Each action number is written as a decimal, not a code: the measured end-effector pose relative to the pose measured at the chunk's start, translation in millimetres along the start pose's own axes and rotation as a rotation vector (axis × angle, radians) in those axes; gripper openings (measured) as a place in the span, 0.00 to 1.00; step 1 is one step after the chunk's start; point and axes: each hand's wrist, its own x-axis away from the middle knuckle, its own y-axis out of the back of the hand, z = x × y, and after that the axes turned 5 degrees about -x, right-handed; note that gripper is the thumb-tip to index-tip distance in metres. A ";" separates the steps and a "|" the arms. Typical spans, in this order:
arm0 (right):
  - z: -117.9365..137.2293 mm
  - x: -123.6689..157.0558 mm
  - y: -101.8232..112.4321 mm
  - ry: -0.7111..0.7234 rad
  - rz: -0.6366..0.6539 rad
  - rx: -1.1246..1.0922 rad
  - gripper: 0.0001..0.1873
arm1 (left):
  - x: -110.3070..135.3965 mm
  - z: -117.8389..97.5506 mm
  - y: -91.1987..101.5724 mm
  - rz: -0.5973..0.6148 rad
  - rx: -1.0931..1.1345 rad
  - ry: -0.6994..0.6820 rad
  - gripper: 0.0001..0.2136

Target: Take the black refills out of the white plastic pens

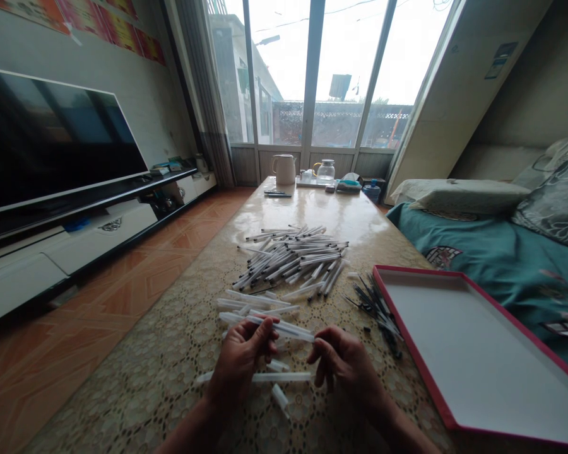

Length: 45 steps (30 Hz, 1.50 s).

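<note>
My left hand (242,359) and my right hand (343,364) hold one clear pen barrel (291,330) between them, each pinching one end, low over the lace-covered table (170,353). Several loose clear barrels (258,302) lie just beyond my fingers. Another barrel (260,377) and a short cap (280,397) rest under my hands. Farther out sits a large pile of assembled white pens (291,255). A bunch of thin dark refills (376,308) lies to the right of my hands.
A red-rimmed white tray (473,353) overhangs the table's right edge, above a teal-covered bed (502,258). A white kettle (284,169), a glass jug (325,171) and small items stand at the far end. A TV (52,139) on a low stand lines the left wall.
</note>
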 end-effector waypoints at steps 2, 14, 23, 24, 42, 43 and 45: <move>2.6 -0.5 -0.1 0.030 -0.014 -0.024 0.17 | -0.3 -1.0 -0.5 -0.022 0.014 -0.001 0.15; 5.1 -0.7 3.2 0.048 -0.017 0.080 0.12 | 0.6 0.7 0.7 0.007 0.005 0.013 0.15; 25.3 -1.5 36.9 0.249 -0.335 0.609 0.14 | -8.2 -17.7 19.7 -0.209 0.136 -0.068 0.12; 27.4 -1.9 44.7 0.258 -0.409 0.663 0.14 | -8.4 -19.7 22.3 -0.227 0.131 -0.083 0.12; 13.7 -14.1 66.3 0.537 -0.677 0.930 0.12 | -5.1 -22.2 24.1 -0.147 -0.527 -0.226 0.22; 12.9 -14.2 58.7 0.504 -0.616 0.896 0.11 | -4.3 -21.5 23.3 -0.155 -0.541 -0.248 0.21; 11.0 -14.3 42.9 0.399 -0.488 0.847 0.11 | -1.7 -19.4 20.8 -0.166 -0.575 -0.300 0.19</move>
